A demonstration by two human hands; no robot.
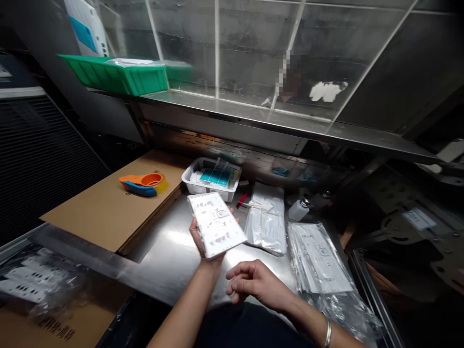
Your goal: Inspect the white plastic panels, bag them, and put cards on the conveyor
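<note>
Head view looks down on a shiny steel tabletop (170, 241), with a big cardboard sheet (108, 212) on its left side and a bag of white parts (319, 261) lying on the right. A white tray (192, 181) sits near the back edge. The white panel (216, 224) is tilted and held up over the middle of the tabletop, with the left hand (201, 244) gripping its lower end from underneath. The right hand (253, 282) hangs just below it, fingers loosely curled, holding nothing. An orange tape dispenser (145, 184) sits on the cardboard.

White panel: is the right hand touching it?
Apart. The head view shows bare table between the right hand and the panel, which the left hand alone holds from beneath.
</note>
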